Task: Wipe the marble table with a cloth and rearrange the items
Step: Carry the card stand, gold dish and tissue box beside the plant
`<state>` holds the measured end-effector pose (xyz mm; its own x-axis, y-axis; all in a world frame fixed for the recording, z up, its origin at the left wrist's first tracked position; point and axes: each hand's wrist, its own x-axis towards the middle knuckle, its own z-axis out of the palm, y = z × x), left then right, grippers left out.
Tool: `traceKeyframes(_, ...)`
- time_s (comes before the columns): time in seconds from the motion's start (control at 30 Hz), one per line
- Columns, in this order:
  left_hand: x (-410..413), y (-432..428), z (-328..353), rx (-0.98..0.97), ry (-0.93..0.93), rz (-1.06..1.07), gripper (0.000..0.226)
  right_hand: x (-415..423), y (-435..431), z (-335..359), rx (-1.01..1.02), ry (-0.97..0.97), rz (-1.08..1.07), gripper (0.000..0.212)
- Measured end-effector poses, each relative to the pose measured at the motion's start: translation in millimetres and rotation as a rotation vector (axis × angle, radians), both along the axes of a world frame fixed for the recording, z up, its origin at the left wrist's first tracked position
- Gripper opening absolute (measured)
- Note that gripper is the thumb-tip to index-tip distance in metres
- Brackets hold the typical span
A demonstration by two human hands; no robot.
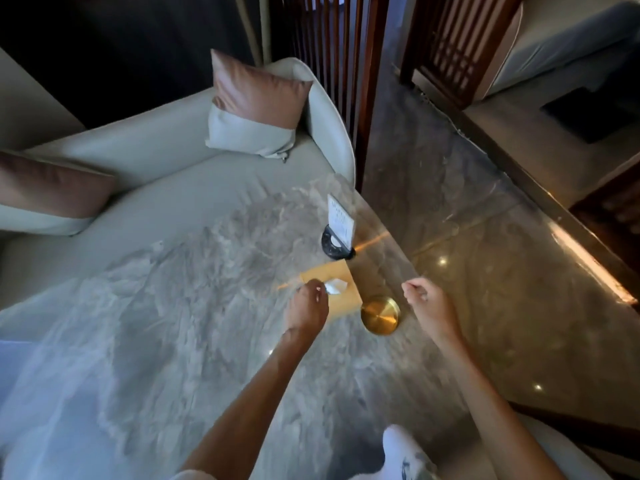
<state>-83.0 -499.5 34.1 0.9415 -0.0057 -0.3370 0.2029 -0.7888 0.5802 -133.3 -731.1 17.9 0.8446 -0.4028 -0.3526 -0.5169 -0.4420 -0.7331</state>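
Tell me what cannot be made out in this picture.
- Head view: the print on the sign card is too small and blurred.
- The tissue box is partly covered by the left hand.
- No wiping cloth shows; the right hand seems empty.

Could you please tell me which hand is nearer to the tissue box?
Left. The left hand is over the tissue box, fingers at its tissue; the right hand is apart, beyond the brass dish.

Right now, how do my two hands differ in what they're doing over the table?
The left hand pinches the white tissue sticking out of the yellow tissue box; the right hand holds nothing, fingers loosely curled. The left is over the box, the right beyond the brass dish. Both hover above the marble table.
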Motion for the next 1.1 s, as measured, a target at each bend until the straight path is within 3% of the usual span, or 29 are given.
traceKeyframes(0.07, 42, -15, 10, 0.016, -0.055, 0.019, 0.027, 42, 1, 6, 0.033, -0.065, 0.046, 0.012)
traceKeyframes(0.13, 84, -27, 18, 0.085, -0.082, -0.037, 0.035, 89, 10, 5, 0.084, -0.075, 0.105, 0.028)
traceKeyframes(0.27, 154, -47, 20, 0.341, -0.105, -0.383, 0.068, 161, 35, -11, 0.034, 0.026, 0.259, 0.055)
traceKeyframes(0.37, 186, -60, 13, 0.564, -0.130, -0.645, 0.069, 185, 52, -16, -0.106, 0.039, 0.354, 0.045)
traceKeyframes(0.43, 197, -66, 10, 0.650, -0.161, -0.708, 0.057, 191, 59, -13, -0.167, 0.025, 0.361, 0.029)
traceKeyframes(0.53, 203, -69, 7, 0.697, -0.253, -0.713, 0.041, 197, 62, -14, -0.248, 0.013, 0.357, 0.023)
traceKeyframes(0.73, 201, -42, 25, 0.482, -0.261, -0.585, 0.024, 203, 48, -1, -0.263, -0.176, 0.326, 0.017)
traceKeyframes(0.87, 186, 0, 59, 0.238, -0.255, -0.389, 0.019, 214, 59, 39, 0.033, -0.316, 0.319, 0.019)
traceKeyframes(0.97, 159, 44, 90, 0.141, -0.300, -0.220, 0.031, 216, 89, 68, 0.315, -0.352, 0.362, 0.033)
traceKeyframes(1.1, 98, 126, 128, -0.031, -0.291, 0.111, 0.037, 172, 168, 86, 0.448, -0.253, 0.605, 0.073)
